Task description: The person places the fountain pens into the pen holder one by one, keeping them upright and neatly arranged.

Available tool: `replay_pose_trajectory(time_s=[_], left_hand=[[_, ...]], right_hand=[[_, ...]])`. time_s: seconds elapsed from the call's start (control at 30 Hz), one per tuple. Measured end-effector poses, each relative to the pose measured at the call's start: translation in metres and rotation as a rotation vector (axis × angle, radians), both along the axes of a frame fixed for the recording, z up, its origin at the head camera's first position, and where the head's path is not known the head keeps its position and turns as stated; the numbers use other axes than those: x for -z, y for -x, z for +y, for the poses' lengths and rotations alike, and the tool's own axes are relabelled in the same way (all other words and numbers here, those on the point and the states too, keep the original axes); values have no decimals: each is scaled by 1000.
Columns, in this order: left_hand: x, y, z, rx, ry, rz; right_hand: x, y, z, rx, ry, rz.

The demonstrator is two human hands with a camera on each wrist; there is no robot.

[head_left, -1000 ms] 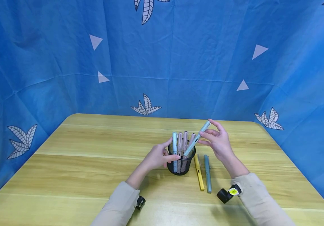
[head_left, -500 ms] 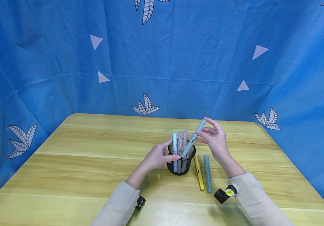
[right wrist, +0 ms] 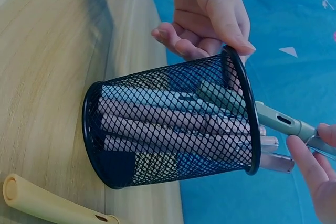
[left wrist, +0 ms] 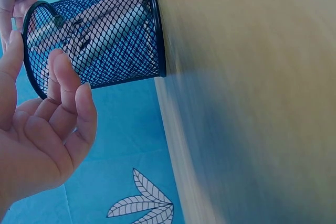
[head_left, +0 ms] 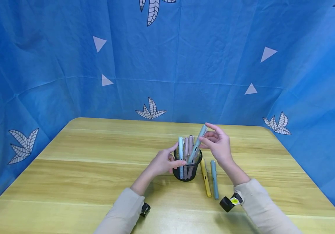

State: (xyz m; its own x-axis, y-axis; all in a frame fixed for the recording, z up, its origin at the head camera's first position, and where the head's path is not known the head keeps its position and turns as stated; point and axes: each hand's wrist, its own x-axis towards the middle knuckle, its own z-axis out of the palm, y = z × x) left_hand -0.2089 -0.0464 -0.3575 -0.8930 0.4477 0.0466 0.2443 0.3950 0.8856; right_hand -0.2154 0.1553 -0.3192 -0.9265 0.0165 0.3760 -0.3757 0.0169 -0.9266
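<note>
A black mesh pen holder (head_left: 188, 172) stands upright on the table. My left hand (head_left: 162, 161) holds its rim from the left, thumb at the front and index finger reaching to the far side. My right hand (head_left: 218, 144) pinches a grey-green pen (head_left: 197, 145) near its capped top. This pen leans to the right, and its lower end is inside the holder's mouth, as the right wrist view also shows. A pale blue pen (head_left: 180, 146) and several pinkish-mauve pens (head_left: 191, 141) stand in the holder.
Right of the holder, a yellow pen (head_left: 206, 178) and a teal pen (head_left: 214, 179) lie side by side on the wooden table (head_left: 82, 169). Behind the table hangs a blue patterned cloth (head_left: 202, 58). Both wrists carry small black cameras.
My right hand has moved left and the grey-green pen has become steeper, its lower end sinking into the holder. My left hand and the holder have stayed put.
</note>
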Motion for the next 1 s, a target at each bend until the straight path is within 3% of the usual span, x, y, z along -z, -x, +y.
replay_pose_trajectory(time_s=[0.47, 0.73, 1.0], left_hand=[[0, -1, -1, 1, 3, -1], [1, -1, -2, -2, 3, -11], [0, -1, -2, 1, -3, -8]], right_hand=[[3, -2, -13, 2, -201, 106], [-11, -17, -27, -9, -283, 163], [-6, -19, -29, -17, -327, 166]])
